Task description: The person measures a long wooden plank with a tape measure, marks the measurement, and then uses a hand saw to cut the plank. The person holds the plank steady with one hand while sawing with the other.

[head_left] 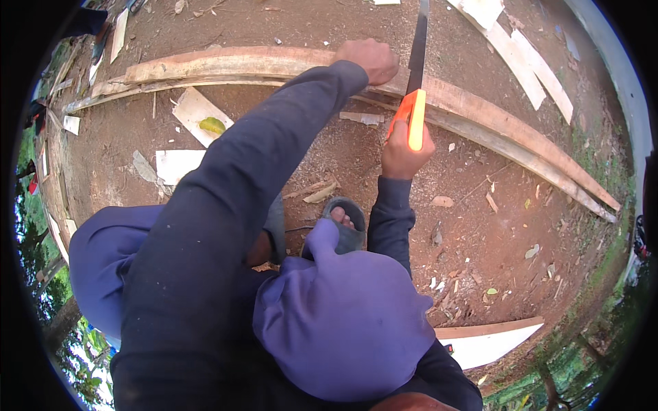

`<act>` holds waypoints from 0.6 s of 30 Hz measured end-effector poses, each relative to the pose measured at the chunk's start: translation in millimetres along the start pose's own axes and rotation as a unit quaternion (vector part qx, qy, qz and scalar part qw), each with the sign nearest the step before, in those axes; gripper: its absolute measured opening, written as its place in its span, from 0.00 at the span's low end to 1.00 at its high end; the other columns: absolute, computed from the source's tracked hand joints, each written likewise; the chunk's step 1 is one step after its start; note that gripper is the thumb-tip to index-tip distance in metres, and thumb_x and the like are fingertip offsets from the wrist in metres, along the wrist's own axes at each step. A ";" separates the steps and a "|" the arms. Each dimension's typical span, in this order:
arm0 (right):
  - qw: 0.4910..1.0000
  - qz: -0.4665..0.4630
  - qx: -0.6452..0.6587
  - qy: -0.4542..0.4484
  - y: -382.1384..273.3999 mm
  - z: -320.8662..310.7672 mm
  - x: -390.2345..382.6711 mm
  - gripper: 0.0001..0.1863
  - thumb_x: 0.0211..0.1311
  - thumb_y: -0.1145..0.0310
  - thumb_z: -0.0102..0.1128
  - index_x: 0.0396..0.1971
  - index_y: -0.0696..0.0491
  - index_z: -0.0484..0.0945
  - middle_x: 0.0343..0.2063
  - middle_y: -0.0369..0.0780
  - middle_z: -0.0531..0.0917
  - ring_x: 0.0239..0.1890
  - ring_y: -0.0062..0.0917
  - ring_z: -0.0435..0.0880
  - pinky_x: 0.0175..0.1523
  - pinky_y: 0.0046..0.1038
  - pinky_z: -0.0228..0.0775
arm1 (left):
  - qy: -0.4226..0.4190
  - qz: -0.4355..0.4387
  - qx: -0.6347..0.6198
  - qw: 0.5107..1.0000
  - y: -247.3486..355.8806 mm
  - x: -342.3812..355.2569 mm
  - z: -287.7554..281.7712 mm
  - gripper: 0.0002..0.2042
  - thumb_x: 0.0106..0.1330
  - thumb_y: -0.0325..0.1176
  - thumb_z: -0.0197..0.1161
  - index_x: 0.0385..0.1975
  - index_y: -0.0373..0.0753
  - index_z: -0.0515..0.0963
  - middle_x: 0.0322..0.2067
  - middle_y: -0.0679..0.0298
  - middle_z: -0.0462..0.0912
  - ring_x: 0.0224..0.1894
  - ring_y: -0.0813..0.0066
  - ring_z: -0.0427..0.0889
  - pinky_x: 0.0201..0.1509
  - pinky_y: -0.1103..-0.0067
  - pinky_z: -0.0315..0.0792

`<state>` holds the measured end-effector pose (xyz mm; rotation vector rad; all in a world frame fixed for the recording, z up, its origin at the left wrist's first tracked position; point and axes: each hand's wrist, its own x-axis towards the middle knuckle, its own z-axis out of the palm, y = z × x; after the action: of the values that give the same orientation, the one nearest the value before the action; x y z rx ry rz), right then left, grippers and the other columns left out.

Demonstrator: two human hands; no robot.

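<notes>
My right hand (407, 155) is closed round the orange handle of a handsaw (415, 109). Its dark blade points away from me and lies across a long wooden plank (473, 103), just right of my left hand. My left hand (368, 60) presses on that plank, its fingers curled over the far edge and partly hidden. A second, greyish length of wood (507, 148) runs along the plank's near side, beneath or beside it. Both pieces look bowed in this view.
Pale offcuts lie on the brown dirt, among them a white piece (179, 166) and a board with a yellow-green leaf (212, 125). Long strips (514, 61) rest at the far right. My sandalled foot (346, 222) stands near the plank. A white board (490, 346) lies at lower right.
</notes>
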<state>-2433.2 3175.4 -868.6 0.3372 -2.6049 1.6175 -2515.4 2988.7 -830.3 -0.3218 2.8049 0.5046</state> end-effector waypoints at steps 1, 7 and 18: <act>1.000 0.022 0.001 0.000 2.7 -14.3 -23.8 0.03 0.53 0.82 0.56 0.22 0.59 0.75 0.17 0.41 0.73 0.19 0.25 0.76 0.25 0.29 0.64 | -0.017 -0.015 -0.018 1.000 5.1 1.9 2.9 0.23 0.73 0.44 0.44 0.36 0.35 0.86 0.40 0.47 0.88 0.41 0.50 0.89 0.48 0.58 0.81; 0.991 0.109 0.061 0.042 3.9 -62.4 -150.5 0.03 0.49 0.81 0.61 0.25 0.61 0.79 0.14 0.40 0.75 0.15 0.22 0.75 0.22 0.30 0.65 | -0.030 -0.053 -0.034 0.998 3.1 2.2 2.8 0.24 0.73 0.43 0.42 0.38 0.33 0.85 0.40 0.45 0.87 0.42 0.46 0.88 0.50 0.58 0.80; 0.979 0.169 0.107 0.024 -8.0 -69.7 -170.3 0.07 0.58 0.77 0.59 0.34 0.62 0.83 0.19 0.43 0.79 0.19 0.26 0.79 0.25 0.31 0.68 | -0.015 -0.045 0.016 0.999 -5.9 11.5 11.3 0.23 0.74 0.42 0.42 0.37 0.37 0.87 0.40 0.49 0.89 0.42 0.50 0.89 0.49 0.59 0.82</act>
<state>-2270.1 3260.5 -858.1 -0.1471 -2.5625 1.9875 -2522.1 2985.6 -845.8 -0.4272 2.7516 0.4393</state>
